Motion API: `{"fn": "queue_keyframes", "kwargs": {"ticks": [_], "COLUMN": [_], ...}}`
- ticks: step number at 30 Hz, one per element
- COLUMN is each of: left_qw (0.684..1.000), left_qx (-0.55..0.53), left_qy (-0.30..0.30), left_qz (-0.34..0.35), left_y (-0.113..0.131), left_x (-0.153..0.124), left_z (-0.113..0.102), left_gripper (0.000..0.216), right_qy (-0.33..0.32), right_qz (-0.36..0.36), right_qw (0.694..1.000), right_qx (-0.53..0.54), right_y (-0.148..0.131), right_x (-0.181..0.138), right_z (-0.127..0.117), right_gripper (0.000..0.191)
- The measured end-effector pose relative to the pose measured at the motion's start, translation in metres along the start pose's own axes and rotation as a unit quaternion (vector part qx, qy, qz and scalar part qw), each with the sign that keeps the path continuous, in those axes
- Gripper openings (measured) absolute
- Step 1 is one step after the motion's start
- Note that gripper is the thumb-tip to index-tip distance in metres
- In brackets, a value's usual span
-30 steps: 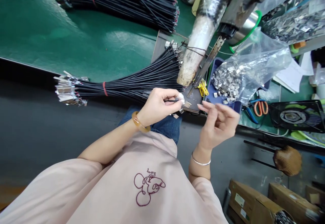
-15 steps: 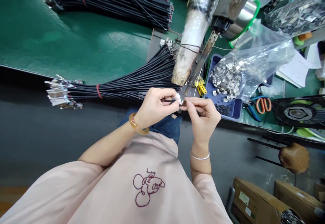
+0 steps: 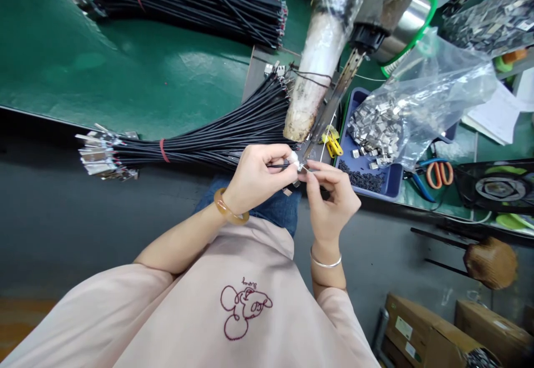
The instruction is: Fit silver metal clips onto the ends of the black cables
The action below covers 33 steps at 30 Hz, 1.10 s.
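Observation:
My left hand (image 3: 256, 176) is closed in a pinch on the end of a thin black cable (image 3: 278, 165), its fingertip wrapped in white tape. My right hand (image 3: 331, 195) is pinched on a small metal clip (image 3: 306, 170) held against that cable end. Both hands meet just below the tip of the soldering iron (image 3: 329, 112). A bundle of black cables (image 3: 208, 140) tied with a red band lies to the left, with metal connectors at its far end.
A blue tray (image 3: 386, 181) with small metal clips and a clear plastic bag (image 3: 417, 101) sits to the right. Orange-handled scissors (image 3: 436, 173) lie beyond it. A second cable bundle (image 3: 187, 0) lies on the green mat (image 3: 146, 73). Cardboard boxes (image 3: 421, 329) stand below right.
My right hand moved left from open beside the tray to a pinch at the cable end held by my left hand. My left hand stayed in place.

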State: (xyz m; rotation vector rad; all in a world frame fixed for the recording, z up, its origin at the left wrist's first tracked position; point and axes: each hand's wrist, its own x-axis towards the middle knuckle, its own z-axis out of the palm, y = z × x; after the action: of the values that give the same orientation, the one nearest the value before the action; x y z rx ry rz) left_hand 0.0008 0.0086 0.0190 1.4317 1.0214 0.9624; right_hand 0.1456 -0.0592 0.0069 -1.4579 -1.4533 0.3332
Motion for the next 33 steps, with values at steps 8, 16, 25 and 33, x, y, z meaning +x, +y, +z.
{"fn": "queue_keyframes", "kwargs": {"ticks": [8, 16, 25, 33], "left_qw": [1.0, 1.0, 1.0, 1.0], "left_qx": [0.004, -0.005, 0.022, 0.013], "left_qy": [0.003, 0.005, -0.008, 0.006], "left_qz": [0.0, 0.017, 0.002, 0.013], "left_y": [0.001, 0.003, -0.002, 0.001], "left_x": [0.002, 0.003, 0.001, 0.003], "left_z": [0.0, 0.0, 0.001, 0.002], "left_gripper": [0.01, 0.01, 0.012, 0.011], "right_qy": [-0.023, -0.024, -0.068, -0.058], "right_qz": [0.086, 0.083, 0.075, 0.003], "right_qw": [0.993, 0.994, 0.994, 0.998], "right_qx": [0.072, 0.068, 0.042, -0.001], "right_y": [0.0, -0.006, -0.004, -0.007], "right_x": [0.01, 0.019, 0.018, 0.025], "right_z": [0.002, 0.001, -0.007, -0.005], "right_gripper": [0.009, 0.007, 0.009, 0.008]}}
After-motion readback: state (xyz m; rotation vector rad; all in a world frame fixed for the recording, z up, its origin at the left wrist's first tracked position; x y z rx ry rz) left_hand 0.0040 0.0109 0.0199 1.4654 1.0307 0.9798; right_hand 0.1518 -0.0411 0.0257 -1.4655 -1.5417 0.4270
